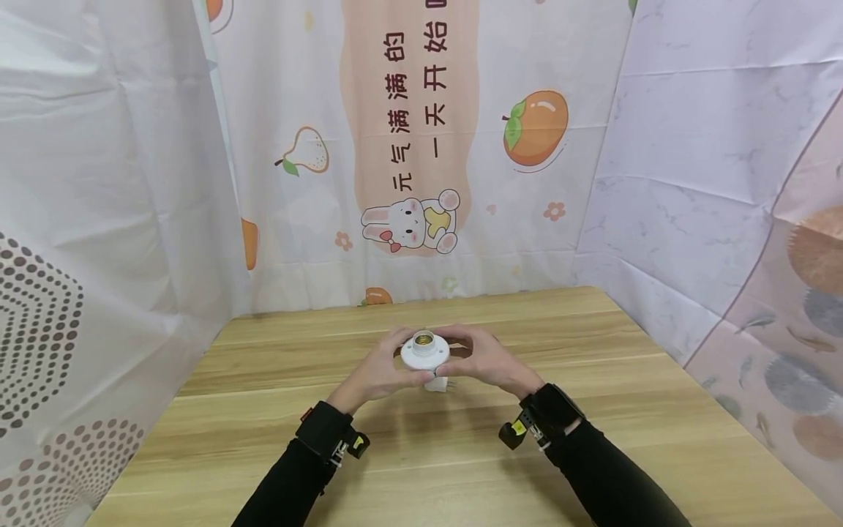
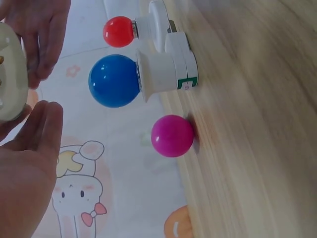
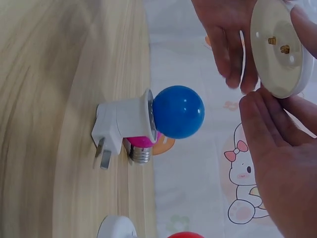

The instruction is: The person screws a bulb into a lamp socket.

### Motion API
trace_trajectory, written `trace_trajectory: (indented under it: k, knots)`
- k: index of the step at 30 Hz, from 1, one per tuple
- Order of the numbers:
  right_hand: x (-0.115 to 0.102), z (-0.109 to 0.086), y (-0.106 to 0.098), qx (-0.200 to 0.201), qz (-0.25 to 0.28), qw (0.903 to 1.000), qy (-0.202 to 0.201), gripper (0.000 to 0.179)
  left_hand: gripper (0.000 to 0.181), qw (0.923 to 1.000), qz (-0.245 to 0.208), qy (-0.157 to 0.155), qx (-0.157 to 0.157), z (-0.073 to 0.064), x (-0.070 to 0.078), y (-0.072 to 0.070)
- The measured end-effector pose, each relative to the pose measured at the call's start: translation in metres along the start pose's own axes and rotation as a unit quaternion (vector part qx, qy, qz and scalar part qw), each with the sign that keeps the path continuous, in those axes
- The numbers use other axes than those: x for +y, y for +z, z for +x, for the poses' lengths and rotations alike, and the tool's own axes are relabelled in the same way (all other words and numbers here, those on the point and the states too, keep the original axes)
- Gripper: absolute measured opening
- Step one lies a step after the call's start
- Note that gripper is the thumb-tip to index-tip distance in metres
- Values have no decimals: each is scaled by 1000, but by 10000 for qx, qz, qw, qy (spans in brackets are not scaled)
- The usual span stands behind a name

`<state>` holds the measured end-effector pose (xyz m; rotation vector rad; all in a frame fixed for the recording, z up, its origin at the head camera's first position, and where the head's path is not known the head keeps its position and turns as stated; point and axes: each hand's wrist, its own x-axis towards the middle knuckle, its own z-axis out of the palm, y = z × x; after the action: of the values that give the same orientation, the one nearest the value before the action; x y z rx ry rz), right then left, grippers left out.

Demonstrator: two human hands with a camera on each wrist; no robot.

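Observation:
A round white bulb socket with a threaded metal inside is held up by both hands above the table. My left hand grips its left edge and my right hand its right edge, thumbs on the near side. Two brass contacts show on the socket's underside in the right wrist view. Below it, a white plug-in socket with two flat prongs carries a blue bulb. Nearby, the left wrist view has a red bulb in a round white socket.
A loose magenta bulb with a metal screw base lies on the wooden table beside the plug-in socket. Printed curtains hang behind the table and along both sides.

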<state>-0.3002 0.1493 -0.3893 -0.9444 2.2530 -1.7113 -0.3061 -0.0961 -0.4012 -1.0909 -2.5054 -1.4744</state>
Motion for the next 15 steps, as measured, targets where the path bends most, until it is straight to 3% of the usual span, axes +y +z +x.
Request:
trace_trajectory:
  k: [8, 15]
  knots:
    - [-1, -1, 6, 28, 200, 9997, -107, 68, 71, 9976, -585, -355, -59, 2, 0, 7]
    - [0, 0, 7, -27, 118, 9999, -122, 68, 70, 9977, -559, -363, 100, 0, 1, 7]
